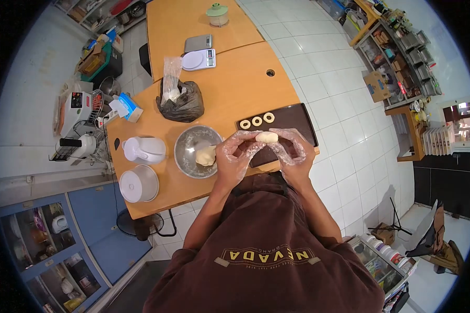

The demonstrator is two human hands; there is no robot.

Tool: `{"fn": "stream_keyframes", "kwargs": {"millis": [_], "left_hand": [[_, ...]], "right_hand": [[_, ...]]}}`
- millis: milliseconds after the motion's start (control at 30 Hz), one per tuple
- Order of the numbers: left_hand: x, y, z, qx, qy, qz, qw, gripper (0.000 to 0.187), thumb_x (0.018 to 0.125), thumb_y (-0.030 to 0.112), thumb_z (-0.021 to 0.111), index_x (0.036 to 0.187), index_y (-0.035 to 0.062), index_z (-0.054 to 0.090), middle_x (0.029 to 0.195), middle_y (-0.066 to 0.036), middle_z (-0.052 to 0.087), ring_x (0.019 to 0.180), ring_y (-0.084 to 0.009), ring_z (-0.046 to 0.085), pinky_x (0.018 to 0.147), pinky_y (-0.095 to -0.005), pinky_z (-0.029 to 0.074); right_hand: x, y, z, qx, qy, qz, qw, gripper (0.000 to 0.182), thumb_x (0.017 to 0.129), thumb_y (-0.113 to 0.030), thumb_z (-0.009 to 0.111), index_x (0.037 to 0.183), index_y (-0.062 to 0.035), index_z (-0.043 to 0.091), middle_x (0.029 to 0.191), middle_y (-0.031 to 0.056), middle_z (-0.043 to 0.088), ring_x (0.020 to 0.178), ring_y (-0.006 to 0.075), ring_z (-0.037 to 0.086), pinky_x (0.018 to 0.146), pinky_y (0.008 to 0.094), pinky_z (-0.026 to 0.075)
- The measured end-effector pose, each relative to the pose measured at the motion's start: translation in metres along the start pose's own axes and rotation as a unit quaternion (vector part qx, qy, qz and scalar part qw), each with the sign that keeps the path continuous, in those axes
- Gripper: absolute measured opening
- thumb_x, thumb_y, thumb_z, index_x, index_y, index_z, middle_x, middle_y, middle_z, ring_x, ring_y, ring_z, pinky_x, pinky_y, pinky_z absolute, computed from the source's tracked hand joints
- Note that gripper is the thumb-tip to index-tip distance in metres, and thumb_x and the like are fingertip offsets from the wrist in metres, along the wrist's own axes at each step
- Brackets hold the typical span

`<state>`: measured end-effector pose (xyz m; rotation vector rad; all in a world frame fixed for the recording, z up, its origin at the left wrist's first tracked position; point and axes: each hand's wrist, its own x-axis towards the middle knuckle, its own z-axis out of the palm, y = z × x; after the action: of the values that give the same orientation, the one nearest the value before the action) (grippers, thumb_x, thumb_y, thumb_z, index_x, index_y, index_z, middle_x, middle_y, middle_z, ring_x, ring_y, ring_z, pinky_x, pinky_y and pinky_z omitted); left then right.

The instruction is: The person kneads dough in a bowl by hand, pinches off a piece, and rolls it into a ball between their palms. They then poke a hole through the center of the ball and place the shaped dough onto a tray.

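Observation:
A small pale piece of dough [267,137] is held up between the fingertips of my left hand [237,152] and my right hand [294,149]. Flour whitens both hands. Beneath them lies a dark baking tray [304,125], partly covered by my hands. Along its far left edge sit three dough rings [257,121] in a row. Left of my left hand stands a metal bowl [184,156] holding a larger lump of dough [206,156].
A white jug [145,149] and a white tub [139,183] stand at the table's left. Behind the bowl is a black plastic bag [185,106]. Farther back are a white kitchen scale [199,60], a grey scale [198,43] and a green-lidded container [217,14].

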<state>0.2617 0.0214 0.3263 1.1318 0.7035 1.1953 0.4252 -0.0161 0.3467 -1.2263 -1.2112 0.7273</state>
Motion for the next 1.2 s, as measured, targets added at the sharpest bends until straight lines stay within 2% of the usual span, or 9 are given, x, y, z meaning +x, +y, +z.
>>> {"fn": "stream_keyframes", "kwargs": {"millis": [133, 233, 433, 533, 733, 867, 967, 1133, 1200], "left_hand": [[0.001, 0.009, 0.007, -0.051, 0.006, 0.003, 0.999, 0.029, 0.09, -0.014, 0.069, 0.119, -0.0095, 0.067, 0.116, -0.016, 0.071, 0.107, -0.0219, 0.07, 0.096, -0.0335, 0.059], [0.0, 0.009, 0.003, -0.043, -0.005, 0.015, 0.999, 0.03, 0.088, -0.015, 0.07, 0.117, -0.0071, 0.069, 0.116, -0.017, 0.071, 0.109, -0.0228, 0.07, 0.096, -0.0343, 0.06], [0.002, 0.006, -0.009, 0.082, -0.022, 0.138, 0.987, 0.031, 0.086, -0.016, 0.071, 0.114, -0.0039, 0.073, 0.116, -0.019, 0.071, 0.109, -0.0245, 0.071, 0.093, -0.0329, 0.06], [0.003, 0.007, -0.005, 0.052, -0.013, 0.134, 0.989, 0.033, 0.084, -0.016, 0.073, 0.116, -0.0041, 0.073, 0.117, -0.018, 0.071, 0.109, -0.0241, 0.071, 0.091, -0.0312, 0.061], [-0.004, 0.019, 0.003, -0.005, -0.023, 0.032, 0.999, 0.034, 0.083, -0.013, 0.077, 0.116, -0.0085, 0.07, 0.121, -0.018, 0.068, 0.106, -0.0239, 0.072, 0.09, -0.0318, 0.062], [-0.005, 0.017, 0.002, 0.053, -0.012, 0.055, 0.997, 0.033, 0.088, -0.008, 0.076, 0.121, -0.0092, 0.067, 0.112, -0.015, 0.072, 0.101, -0.0212, 0.073, 0.089, -0.0313, 0.061], [-0.008, 0.013, 0.001, -0.014, 0.013, 0.011, 1.0, 0.028, 0.092, -0.006, 0.073, 0.12, -0.0081, 0.068, 0.109, -0.013, 0.073, 0.097, -0.0193, 0.072, 0.089, -0.0307, 0.06], [-0.002, 0.013, 0.002, -0.036, 0.018, -0.017, 0.999, 0.025, 0.093, -0.006, 0.072, 0.117, -0.0059, 0.066, 0.113, -0.013, 0.071, 0.099, -0.0177, 0.07, 0.092, -0.0309, 0.058], [0.0, 0.01, 0.001, -0.047, 0.001, -0.016, 0.999, 0.026, 0.093, -0.005, 0.072, 0.118, -0.0049, 0.064, 0.116, -0.013, 0.07, 0.102, -0.0178, 0.069, 0.093, -0.0317, 0.058]], "right_hand": [[0.0, -0.004, -0.001, -0.03, 0.006, -0.047, 0.998, 0.029, 0.084, 0.005, 0.078, 0.112, 0.0023, 0.073, 0.11, 0.0146, 0.074, 0.1, 0.024, 0.072, 0.088, 0.0331, 0.056], [-0.003, -0.004, 0.003, 0.036, 0.024, -0.035, 0.998, 0.031, 0.083, 0.005, 0.078, 0.113, 0.0023, 0.072, 0.113, 0.0149, 0.074, 0.102, 0.0268, 0.072, 0.09, 0.0348, 0.056], [0.004, -0.013, -0.003, 0.072, -0.041, -0.048, 0.995, 0.034, 0.082, 0.005, 0.079, 0.115, 0.0027, 0.072, 0.113, 0.0148, 0.073, 0.111, 0.0253, 0.069, 0.093, 0.0366, 0.056], [0.002, -0.026, 0.001, 0.191, -0.034, 0.02, 0.981, 0.035, 0.082, 0.003, 0.08, 0.115, 0.0032, 0.072, 0.111, 0.0137, 0.073, 0.111, 0.0242, 0.068, 0.094, 0.0362, 0.055], [0.003, -0.013, -0.007, 0.046, -0.044, -0.03, 0.998, 0.034, 0.081, 0.0, 0.083, 0.113, 0.0026, 0.073, 0.11, 0.0134, 0.072, 0.101, 0.0233, 0.069, 0.088, 0.0338, 0.055], [0.0, -0.009, -0.007, 0.062, -0.04, 0.026, 0.997, 0.031, 0.082, -0.001, 0.083, 0.111, 0.0023, 0.073, 0.109, 0.0131, 0.072, 0.095, 0.021, 0.069, 0.085, 0.033, 0.055], [-0.002, -0.009, -0.003, 0.096, -0.029, 0.059, 0.993, 0.028, 0.084, 0.0, 0.082, 0.111, 0.0033, 0.073, 0.108, 0.0116, 0.071, 0.095, 0.0184, 0.068, 0.086, 0.032, 0.055], [-0.002, -0.02, 0.006, 0.162, 0.01, 0.103, 0.981, 0.025, 0.088, 0.002, 0.078, 0.112, 0.0051, 0.072, 0.106, 0.0091, 0.069, 0.098, 0.0155, 0.067, 0.087, 0.0305, 0.054], [-0.001, -0.018, 0.005, 0.146, 0.019, 0.067, 0.987, 0.026, 0.087, 0.002, 0.078, 0.112, 0.0041, 0.073, 0.105, 0.0102, 0.07, 0.097, 0.017, 0.068, 0.086, 0.0305, 0.055]]}}
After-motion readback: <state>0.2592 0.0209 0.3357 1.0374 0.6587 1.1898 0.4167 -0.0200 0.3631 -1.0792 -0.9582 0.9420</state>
